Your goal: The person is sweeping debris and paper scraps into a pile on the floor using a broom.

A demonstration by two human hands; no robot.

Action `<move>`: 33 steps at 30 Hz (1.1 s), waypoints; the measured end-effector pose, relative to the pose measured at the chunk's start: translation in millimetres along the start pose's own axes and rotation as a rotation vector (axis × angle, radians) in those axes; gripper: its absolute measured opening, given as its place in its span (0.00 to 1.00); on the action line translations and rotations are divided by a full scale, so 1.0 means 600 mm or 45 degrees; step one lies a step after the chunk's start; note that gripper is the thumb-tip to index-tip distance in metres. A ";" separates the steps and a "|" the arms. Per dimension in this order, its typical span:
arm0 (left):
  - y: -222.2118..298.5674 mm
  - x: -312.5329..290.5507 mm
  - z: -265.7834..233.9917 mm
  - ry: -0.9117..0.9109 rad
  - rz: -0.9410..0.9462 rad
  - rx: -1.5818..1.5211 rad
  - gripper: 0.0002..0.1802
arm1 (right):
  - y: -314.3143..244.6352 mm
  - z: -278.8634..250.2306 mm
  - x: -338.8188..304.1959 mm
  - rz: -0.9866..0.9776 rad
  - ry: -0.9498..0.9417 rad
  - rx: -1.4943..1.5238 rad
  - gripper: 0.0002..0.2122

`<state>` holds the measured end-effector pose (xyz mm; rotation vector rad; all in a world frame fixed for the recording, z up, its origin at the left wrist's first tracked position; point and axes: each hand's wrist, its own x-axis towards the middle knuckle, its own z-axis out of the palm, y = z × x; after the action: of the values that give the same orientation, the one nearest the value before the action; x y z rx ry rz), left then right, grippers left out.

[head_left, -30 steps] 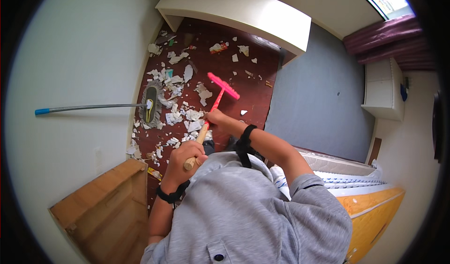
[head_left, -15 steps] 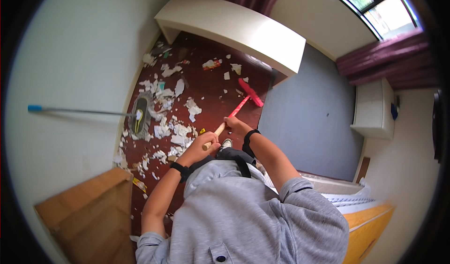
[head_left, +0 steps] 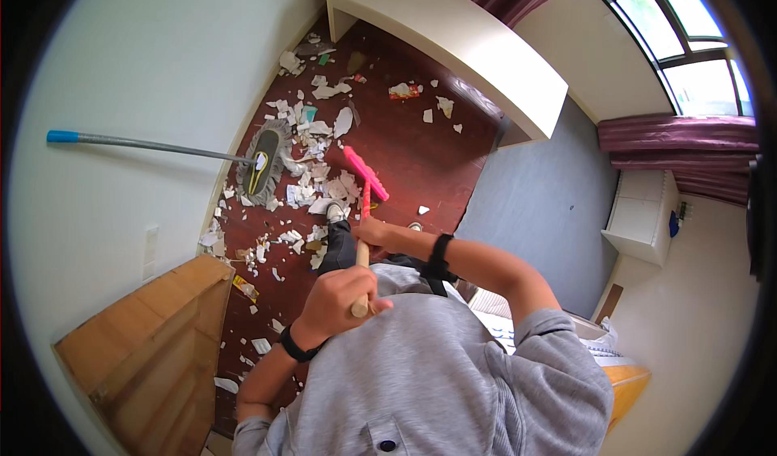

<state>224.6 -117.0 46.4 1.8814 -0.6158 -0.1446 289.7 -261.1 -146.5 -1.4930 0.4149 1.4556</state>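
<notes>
Both my hands grip a broom with a wooden handle and a pink-red head (head_left: 366, 173). My left hand (head_left: 333, 301) is wrapped round the handle near its butt end, close to my chest. Further down, my right hand (head_left: 375, 233) closes on the handle near its red lower part. The broom head rests on the dark red floor (head_left: 429, 156), at the right edge of a spread of torn white paper and scraps (head_left: 336, 187). One of my shoes (head_left: 335, 212) stands beside these scraps.
A grey flat mop (head_left: 267, 165) leans its pole on the left wall. Wooden furniture (head_left: 146, 343) stands at the near left. A long white desk (head_left: 461, 39) spans the far side, with a grey floor area (head_left: 542, 213) right of it. A white cabinet (head_left: 639, 213) stands further right.
The broom head has swung left toward the paper scraps, and the handle is now closer to my body. My head view has shifted, and one foot has come forward among the scraps.
</notes>
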 end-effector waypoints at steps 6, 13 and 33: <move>-0.054 0.032 -0.055 -0.239 0.061 -0.182 0.18 | 0.016 -0.002 -0.044 0.002 0.462 0.462 0.11; -0.154 0.039 -0.017 -0.418 -0.283 -0.419 0.12 | 0.129 -0.085 0.077 0.036 0.325 0.680 0.04; -0.069 0.179 0.037 -0.069 -0.156 -0.055 0.14 | -0.076 -0.187 -0.001 -0.373 0.609 0.569 0.14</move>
<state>322.7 -175.9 20.3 1.8788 -0.5302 -0.2871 389.1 -329.8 -149.4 -1.4462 0.7227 0.7073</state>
